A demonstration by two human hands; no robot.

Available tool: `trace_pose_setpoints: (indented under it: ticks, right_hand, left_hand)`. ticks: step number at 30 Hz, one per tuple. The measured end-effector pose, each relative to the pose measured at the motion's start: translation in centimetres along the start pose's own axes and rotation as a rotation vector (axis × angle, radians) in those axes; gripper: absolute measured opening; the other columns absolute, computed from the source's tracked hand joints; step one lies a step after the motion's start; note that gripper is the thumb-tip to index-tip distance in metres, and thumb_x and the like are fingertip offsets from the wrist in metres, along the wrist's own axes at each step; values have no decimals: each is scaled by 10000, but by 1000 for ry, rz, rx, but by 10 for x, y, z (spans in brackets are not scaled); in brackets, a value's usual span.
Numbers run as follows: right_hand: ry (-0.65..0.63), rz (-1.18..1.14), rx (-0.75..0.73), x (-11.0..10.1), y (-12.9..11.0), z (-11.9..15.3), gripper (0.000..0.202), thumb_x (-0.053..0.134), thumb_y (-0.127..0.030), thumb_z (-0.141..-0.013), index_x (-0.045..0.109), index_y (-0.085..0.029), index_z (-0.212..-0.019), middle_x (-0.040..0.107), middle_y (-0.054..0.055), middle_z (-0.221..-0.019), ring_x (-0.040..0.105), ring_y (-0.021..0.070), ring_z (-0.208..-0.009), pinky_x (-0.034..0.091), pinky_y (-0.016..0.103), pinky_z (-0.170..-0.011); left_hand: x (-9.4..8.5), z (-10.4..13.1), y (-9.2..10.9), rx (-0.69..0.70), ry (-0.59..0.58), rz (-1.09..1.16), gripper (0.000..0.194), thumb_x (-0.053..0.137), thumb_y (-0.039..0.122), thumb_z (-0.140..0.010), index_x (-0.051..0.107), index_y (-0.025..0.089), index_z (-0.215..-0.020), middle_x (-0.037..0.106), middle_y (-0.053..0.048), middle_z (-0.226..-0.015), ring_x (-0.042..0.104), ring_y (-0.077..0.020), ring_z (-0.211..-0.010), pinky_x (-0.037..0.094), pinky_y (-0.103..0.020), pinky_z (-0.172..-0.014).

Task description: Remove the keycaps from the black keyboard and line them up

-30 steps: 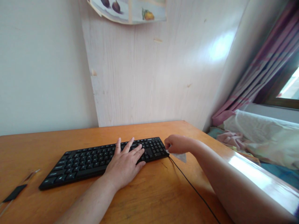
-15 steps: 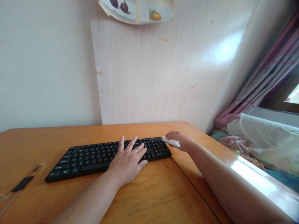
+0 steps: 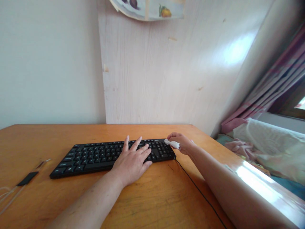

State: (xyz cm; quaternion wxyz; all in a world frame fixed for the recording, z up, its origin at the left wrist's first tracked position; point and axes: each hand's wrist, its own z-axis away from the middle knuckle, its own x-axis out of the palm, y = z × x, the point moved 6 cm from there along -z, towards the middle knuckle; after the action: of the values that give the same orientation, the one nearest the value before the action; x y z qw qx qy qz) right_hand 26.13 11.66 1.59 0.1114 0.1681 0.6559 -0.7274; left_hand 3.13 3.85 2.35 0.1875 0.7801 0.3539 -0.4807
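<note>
Keyboard [image 3: 95,156] is on the desk [image 3: 147,200], left hand [image 3: 130,163] spread over its keys, right hand [image 3: 186,144] pinching a tissue [image 3: 175,144] at its far right corner; work looks under way there, how much is left I can't tell

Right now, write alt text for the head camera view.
A left hand spreads its fingers on a black keyboard while the right hand holds a crumpled white tissue-like piece at the keyboard's right end. The keyboard's cable trails across an orange-brown wooden desk.
</note>
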Motion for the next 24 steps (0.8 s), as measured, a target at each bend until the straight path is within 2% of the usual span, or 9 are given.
trace_pose_setpoints:
  ticks: [3,6,9,14,19,24]
  right_hand:
    - [19,48,-37,0,-6,4,91,561,-255,-769,565,-174,-728,581,3,-597,507,96,-488,352,186,-420]
    - [-38,75,-27,3,-6,5,173,603,-318,-753,559,-173,-671,561,1,-559,490,98,-460,349,202,-413]
    - [-69,152,-25,4,-3,1,131,635,-287,-713,591,-166,-692,573,-1,-554,502,98,-455,359,202,-423]
    - [73,244,-42,-3,5,-9,80,629,-230,-682,607,-157,-704,556,-13,-535,497,90,-446,343,188,-415]
    - [143,337,-75,-8,10,-18,76,613,-231,-685,587,-159,-681,566,-4,-558,520,100,-464,355,190,-424]
    - [186,606,-151,-9,-3,-28,68,606,-217,-690,615,-149,-690,593,17,-581,536,110,-489,341,190,-427]
  left_hand:
    - [0,0,0,2,5,-4,474,351,526,-932,567,309,-1295,524,-4,-1401,200,-304,-1430,-111,-620,-1115]
    - [0,0,0,0,10,3,470,357,522,-931,564,314,-1298,522,-9,-1403,188,-305,-1434,-112,-627,-1111]
    - [1,0,0,-2,8,8,472,354,521,-931,567,314,-1297,518,-13,-1406,178,-305,-1436,-119,-626,-1109]
    - [1,0,1,-6,17,12,462,377,519,-922,575,312,-1285,530,-15,-1394,188,-305,-1433,-118,-623,-1110]
    - [1,1,1,-11,26,16,448,411,515,-911,583,302,-1267,544,-16,-1380,203,-317,-1425,-129,-629,-1104]
    - [-1,1,1,-16,27,31,451,409,516,-911,592,286,-1253,550,-25,-1373,189,-314,-1430,-129,-628,-1104]
